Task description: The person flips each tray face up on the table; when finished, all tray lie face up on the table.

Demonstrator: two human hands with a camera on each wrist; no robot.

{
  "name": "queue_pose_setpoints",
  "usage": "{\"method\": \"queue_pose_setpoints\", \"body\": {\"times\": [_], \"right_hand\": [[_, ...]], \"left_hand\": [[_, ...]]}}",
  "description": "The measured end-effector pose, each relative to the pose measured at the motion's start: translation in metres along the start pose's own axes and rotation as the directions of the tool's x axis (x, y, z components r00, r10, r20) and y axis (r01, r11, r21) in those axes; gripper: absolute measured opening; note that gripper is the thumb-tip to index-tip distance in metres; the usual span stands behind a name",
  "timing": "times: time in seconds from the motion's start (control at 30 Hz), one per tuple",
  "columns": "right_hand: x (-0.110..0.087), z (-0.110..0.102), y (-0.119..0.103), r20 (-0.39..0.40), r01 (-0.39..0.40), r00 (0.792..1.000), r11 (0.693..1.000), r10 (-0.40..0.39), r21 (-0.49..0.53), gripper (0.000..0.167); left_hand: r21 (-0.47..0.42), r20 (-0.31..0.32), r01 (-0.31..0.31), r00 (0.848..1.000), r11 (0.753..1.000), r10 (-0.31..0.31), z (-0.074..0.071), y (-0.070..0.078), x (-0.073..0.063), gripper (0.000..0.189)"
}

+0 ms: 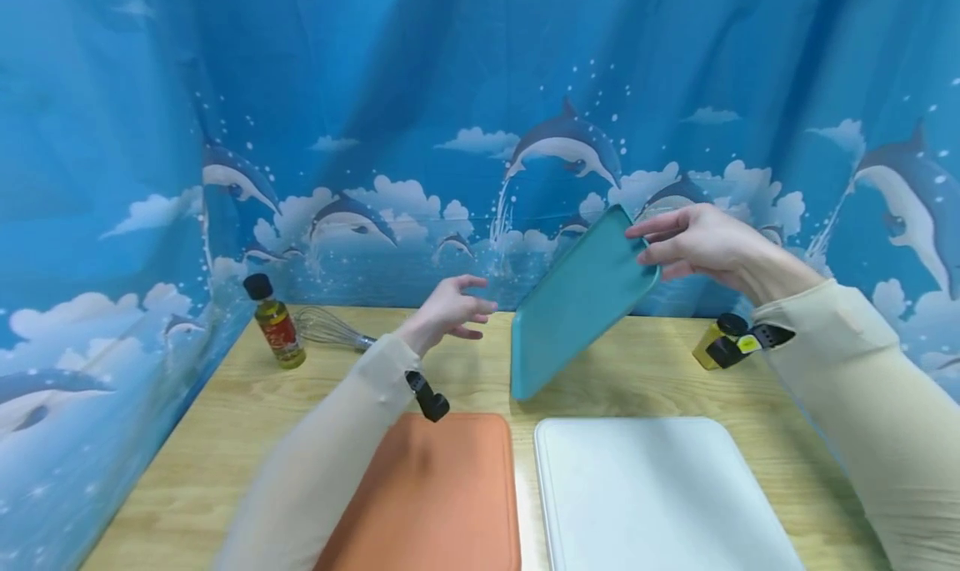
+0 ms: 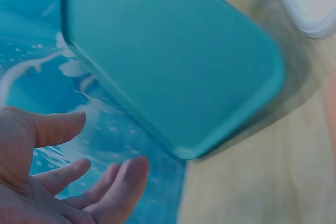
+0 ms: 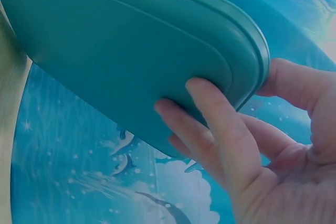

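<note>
My right hand [image 1: 697,246] pinches the upper right end of a teal tray [image 1: 577,304], thumb on one face and fingers on the other, as the right wrist view shows. The teal tray [image 2: 173,61] stands tilted, its lower left corner down by the wooden table. Left of it my left hand [image 1: 453,308] hangs in the air, fingers loosely spread and holding nothing. An orange tray [image 1: 450,488] lies below the left hand, partly covered by the left forearm. Beside it on the right lies a white tray [image 1: 660,488].
A bottle of yellow oil [image 1: 279,325] with a black cap stands at the back left, with a wire whisk [image 1: 330,328] next to it. A small yellow black-lidded container [image 1: 718,339] is near the right wrist. A blue dolphin curtain [image 1: 420,137] hangs behind the wooden table [image 1: 202,471].
</note>
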State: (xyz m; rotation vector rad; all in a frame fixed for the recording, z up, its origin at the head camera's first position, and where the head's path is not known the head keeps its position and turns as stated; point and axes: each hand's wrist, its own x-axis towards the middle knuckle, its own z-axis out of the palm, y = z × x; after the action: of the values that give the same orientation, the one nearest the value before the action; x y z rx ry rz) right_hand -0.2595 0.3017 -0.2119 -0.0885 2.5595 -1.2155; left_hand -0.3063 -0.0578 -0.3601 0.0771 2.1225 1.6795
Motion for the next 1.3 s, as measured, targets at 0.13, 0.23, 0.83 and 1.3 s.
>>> {"method": "queue_pose_setpoints", "body": {"times": [0.13, 0.23, 0.83, 1.3], "right_hand": [[-0.006, 0.0, 0.013, -0.007, 0.025, 1.0, 0.998, -0.024, 0.056, 0.063], [-0.01, 0.002, 0.021, -0.011, 0.039, 0.999, 0.996, -0.038, 0.084, 0.065], [-0.015, 0.03, 0.076, -0.033, 0.111, 0.993, 0.855, -0.109, 0.506, 0.046], [0.025, 0.055, 0.141, 0.073, 0.015, 0.996, 0.938, -0.043, 0.345, 0.089]], "left_hand": [[0.019, 0.008, 0.058, 0.998, 0.998, -0.058, 0.0, -0.021, 0.006, 0.075], [0.023, 0.015, 0.084, 0.996, 0.996, -0.085, 0.0, -0.032, 0.009, 0.076], [-0.053, -0.036, 0.007, 0.999, 0.999, -0.009, -0.012, -0.058, 0.007, 0.072], [0.03, -0.082, -0.011, 0.997, 0.999, 0.013, -0.03, -0.064, 0.004, 0.073]]}}
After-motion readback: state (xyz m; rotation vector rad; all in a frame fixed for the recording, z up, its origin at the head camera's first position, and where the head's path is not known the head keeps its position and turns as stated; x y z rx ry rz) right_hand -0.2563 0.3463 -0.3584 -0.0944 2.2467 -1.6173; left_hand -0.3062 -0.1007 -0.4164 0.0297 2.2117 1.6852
